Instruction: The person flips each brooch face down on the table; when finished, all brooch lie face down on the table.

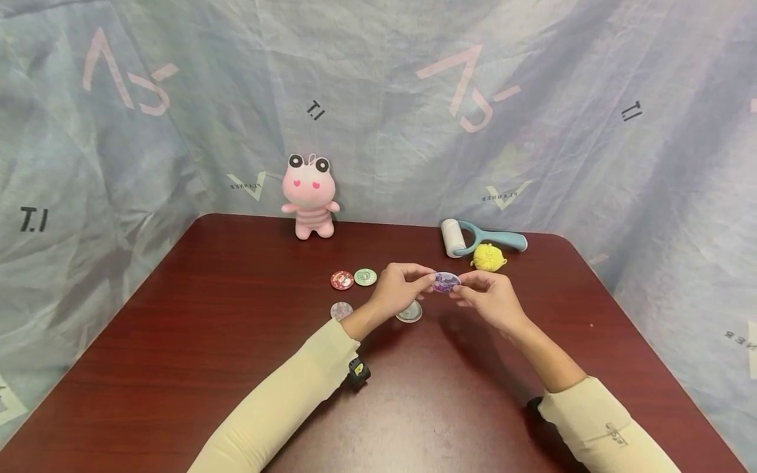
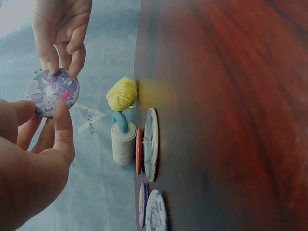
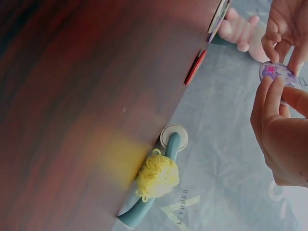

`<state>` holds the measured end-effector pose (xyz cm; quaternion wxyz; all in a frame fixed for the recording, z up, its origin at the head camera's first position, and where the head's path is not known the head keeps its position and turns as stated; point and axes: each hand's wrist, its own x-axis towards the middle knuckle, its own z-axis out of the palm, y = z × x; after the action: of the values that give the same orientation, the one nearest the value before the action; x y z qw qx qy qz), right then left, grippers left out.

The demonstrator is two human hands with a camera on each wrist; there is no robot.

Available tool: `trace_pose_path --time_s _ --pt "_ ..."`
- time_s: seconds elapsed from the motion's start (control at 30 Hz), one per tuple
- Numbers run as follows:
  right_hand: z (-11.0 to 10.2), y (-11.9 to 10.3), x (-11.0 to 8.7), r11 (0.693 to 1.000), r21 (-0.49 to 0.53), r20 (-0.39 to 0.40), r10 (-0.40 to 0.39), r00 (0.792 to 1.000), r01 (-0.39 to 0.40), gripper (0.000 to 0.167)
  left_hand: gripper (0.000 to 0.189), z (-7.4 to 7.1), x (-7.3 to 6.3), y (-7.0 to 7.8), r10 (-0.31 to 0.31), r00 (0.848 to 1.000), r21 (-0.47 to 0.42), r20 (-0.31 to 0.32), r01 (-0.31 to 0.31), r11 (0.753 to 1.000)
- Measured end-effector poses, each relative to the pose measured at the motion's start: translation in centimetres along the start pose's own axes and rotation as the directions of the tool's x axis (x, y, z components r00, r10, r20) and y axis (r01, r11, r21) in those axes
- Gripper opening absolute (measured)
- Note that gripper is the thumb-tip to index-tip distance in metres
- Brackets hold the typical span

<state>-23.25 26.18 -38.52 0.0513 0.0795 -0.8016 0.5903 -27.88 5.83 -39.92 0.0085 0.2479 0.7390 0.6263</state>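
A round purple button badge (image 1: 446, 282) with a printed picture is held up above the table between both hands. My left hand (image 1: 399, 289) pinches its left edge between thumb and fingers. From the right, my right hand (image 1: 489, 299) pinches the opposite edge. In the left wrist view the printed face of the badge (image 2: 54, 92) shows, tilted. Below and beside the left hand a badge with a silvery surface (image 1: 409, 312) lies on the table. Left of that hand lie a red badge (image 1: 342, 280), a green badge (image 1: 365, 277) and a pale patterned badge (image 1: 341, 311).
A pink plush toy (image 1: 310, 197) stands at the table's back left. Toward the back right lie a lint roller (image 1: 454, 238) with a blue handle and a yellow yarn ball (image 1: 488, 257). Printed cloth (image 1: 378, 118) hangs behind the dark red table (image 1: 195, 315).
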Motion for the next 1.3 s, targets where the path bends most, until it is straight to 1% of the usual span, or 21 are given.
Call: trace_pose_path --time_s 0.13,0.3,0.43,0.6,0.63,0.67,0.77,0.83,0.87,0.9,1.0,1.13,1.3 --pt "-0.1 -0.1 -0.1 1.000 0.014 0.007 0.026 1.000 -0.026 0.024 0.017 0.0 -0.1 0.1 -0.005 1.000 -0.009 0.002 0.005 1.000" --pt "-0.5 -0.3 -0.1 0.997 0.035 0.020 0.069 0.997 -0.069 0.030 0.017 0.1 -0.2 0.1 -0.005 1.000 -0.032 -0.015 0.005 0.999" --pt "-0.7 -0.3 -0.1 0.996 0.029 0.018 0.082 0.996 -0.083 0.036 0.021 0.1 -0.1 0.1 -0.009 1.000 -0.037 -0.015 0.008 0.999" --pt "-0.7 -0.2 -0.1 0.996 0.020 0.036 0.092 0.995 -0.093 0.039 0.021 0.1 -0.2 -0.1 -0.027 0.999 -0.002 -0.033 0.027 1.000" --pt "-0.7 -0.2 -0.1 0.995 0.018 0.038 0.092 0.995 -0.093 0.039 0.021 0.1 -0.2 -0.1 -0.025 0.999 -0.006 -0.032 0.024 1.000" --pt "-0.7 -0.2 -0.1 0.995 0.019 0.041 0.093 0.995 -0.094 0.039 0.020 0.1 -0.4 0.4 -0.025 0.999 -0.006 -0.030 0.025 1.000" --pt "-0.8 -0.1 -0.1 0.995 0.016 0.041 0.098 0.994 -0.099 0.039 0.021 0.1 -0.4 0.3 -0.023 0.999 -0.021 -0.025 0.023 1.000" --pt "-0.8 -0.2 -0.1 0.995 -0.014 0.039 0.101 0.994 -0.100 0.040 0.021 0.1 -0.5 0.2 -0.032 0.999 -0.031 -0.026 0.031 0.999" --pt "-0.8 -0.2 -0.1 0.994 -0.032 0.039 0.101 0.994 -0.100 0.041 0.020 0.1 -0.5 0.2 -0.035 0.999 -0.027 -0.030 0.034 0.999" --pt "-0.8 -0.2 0.0 0.993 -0.052 0.039 0.104 0.994 -0.102 0.042 0.020 0.1 -0.3 -0.3 -0.034 0.999 -0.030 -0.032 0.033 0.999" --pt "-0.9 -0.1 0.0 0.991 -0.080 0.045 0.116 0.992 -0.112 0.044 0.017 0.2 -0.3 -0.5 -0.026 0.999 -0.032 -0.029 0.025 0.999" --pt "-0.9 0.0 0.1 0.989 -0.055 0.066 0.138 0.988 -0.134 0.045 0.015 0.3 -0.3 -0.7 -0.016 1.000 -0.030 -0.017 0.016 0.999" --pt "-0.9 0.2 0.1 0.989 -0.036 0.088 0.143 0.986 -0.141 0.046 0.017 0.4 -0.3 -0.9 -0.028 0.999 0.019 -0.034 0.028 0.999"
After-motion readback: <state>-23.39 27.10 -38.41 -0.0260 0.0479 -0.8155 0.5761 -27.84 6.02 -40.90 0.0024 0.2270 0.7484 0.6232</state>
